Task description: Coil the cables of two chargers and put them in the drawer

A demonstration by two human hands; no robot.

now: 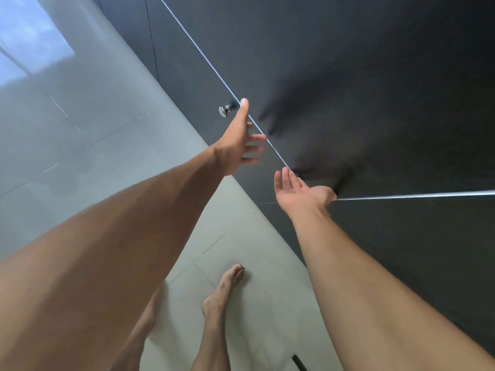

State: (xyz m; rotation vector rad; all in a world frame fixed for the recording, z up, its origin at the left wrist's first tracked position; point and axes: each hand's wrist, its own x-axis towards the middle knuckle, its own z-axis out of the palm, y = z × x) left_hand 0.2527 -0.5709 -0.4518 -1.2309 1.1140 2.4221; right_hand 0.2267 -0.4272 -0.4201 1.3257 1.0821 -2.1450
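No charger or cable shows in the head view. My left hand (241, 140) reaches toward the front edge of a black cabinet top (375, 89), fingers straight and spread, thumb up beside a round chrome knob (224, 110) on the dark cabinet front (171, 60). My right hand (300, 190) hovers palm up at the cabinet's corner, fingers straight and holding nothing. Whether the knob belongs to a drawer I cannot tell.
A thin metal strip (203, 57) runs along the top's front edge and another (415, 195) along its right side. Grey floor tiles (67, 143) lie to the left. My bare feet (222, 298) stand below, with a small black object (298, 362) on the floor.
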